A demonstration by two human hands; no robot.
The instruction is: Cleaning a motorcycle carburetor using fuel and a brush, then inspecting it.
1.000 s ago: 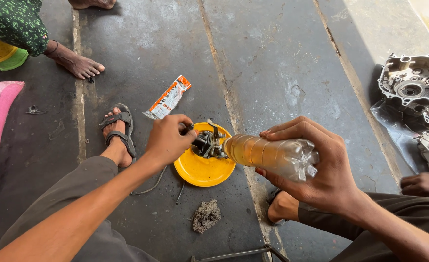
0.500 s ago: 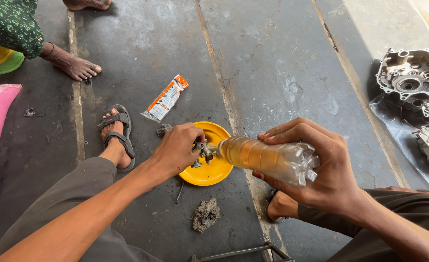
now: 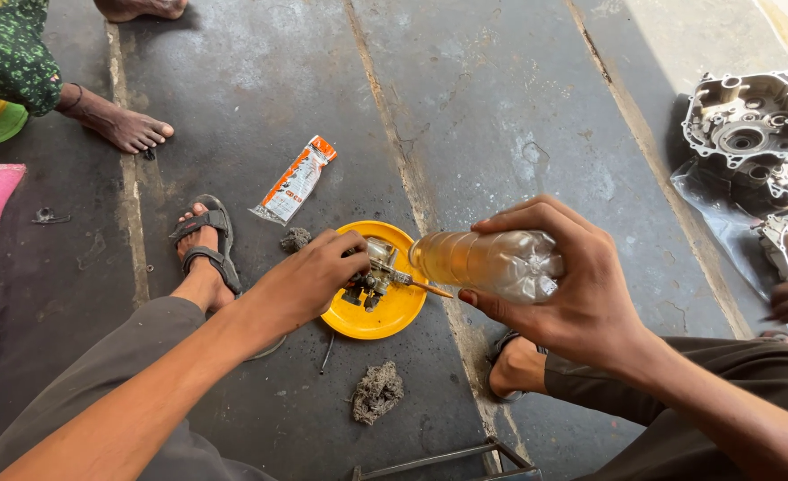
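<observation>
Below, left hand (image 3: 309, 276) was clamped on a small metal part (image 3: 374, 272), holding it over a yellow dish (image 3: 394, 312) on the floor (image 3: 501, 107). Right hand (image 3: 567, 285) was wrapped tight round a clear plastic bottle (image 3: 487, 263) of amber liquid, tipped on its side, neck toward the part and just above the dish rim. A thin rod (image 3: 429, 289) ran from the part under the bottle neck. Grey rag (image 3: 376, 392) lay near the dish, nearer the camera; a smaller lump (image 3: 295, 239) just left of it. Orange-and-white sachet (image 3: 294, 181) lay beyond. Engine casings (image 3: 746, 120) sat well apart, far right. Sandalled foot (image 3: 205, 245) beside left arm; another person's bare foot (image 3: 126, 129) at upper left.
</observation>
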